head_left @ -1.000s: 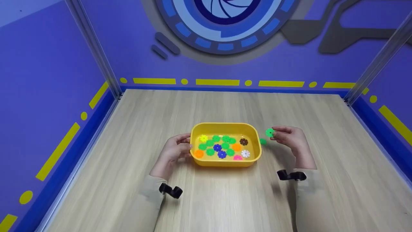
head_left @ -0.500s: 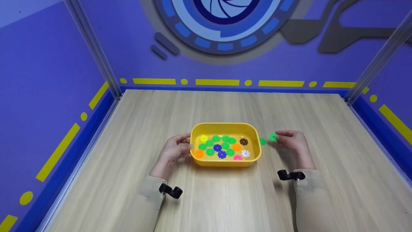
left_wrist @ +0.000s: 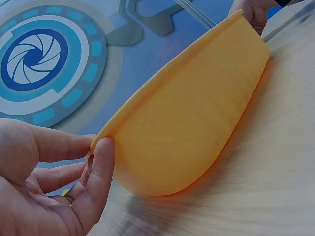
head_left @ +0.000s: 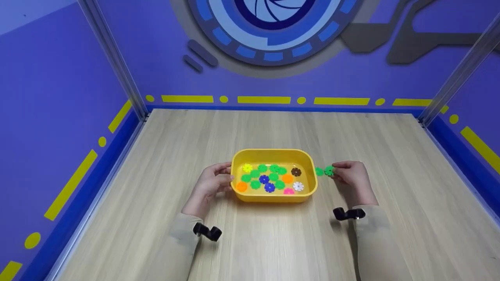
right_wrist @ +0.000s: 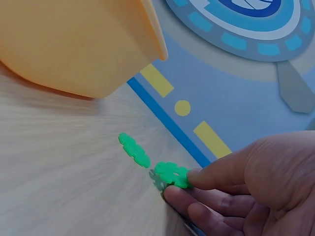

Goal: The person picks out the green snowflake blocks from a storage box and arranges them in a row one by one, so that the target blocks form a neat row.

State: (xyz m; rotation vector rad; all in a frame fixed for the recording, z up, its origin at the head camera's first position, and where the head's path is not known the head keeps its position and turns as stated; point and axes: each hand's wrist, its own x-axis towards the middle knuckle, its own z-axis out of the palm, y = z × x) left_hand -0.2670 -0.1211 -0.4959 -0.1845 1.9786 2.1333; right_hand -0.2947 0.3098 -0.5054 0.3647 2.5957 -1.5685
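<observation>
A yellow plastic tub [head_left: 273,198] stands on the table, with several notched flower-shaped discs lying flat inside. My left hand [head_left: 211,181] pinches the tub's left rim between thumb and fingers, plainest in the left wrist view, where the tub's side wall [left_wrist: 182,123] fills the middle. Right of the tub, my right hand [head_left: 351,175] pinches a green notched disc [right_wrist: 171,173] by its edge, just above the tabletop. Close beside it a second green disc [right_wrist: 134,150] lies on the table; a narrow gap parts the two in the right wrist view.
Inside the tub are green discs [head_left: 255,184], two blue, two orange, and a yellow [head_left: 247,168], a brown [head_left: 296,171], a white [head_left: 298,186] and a pink disc [head_left: 288,191]. Purple-blue panels [head_left: 218,82] close the wooden table [head_left: 265,242] at the back and both sides.
My right hand has come down with the green disc, bringing it beside the green disc on the table. The left hand and the tub have not moved.
</observation>
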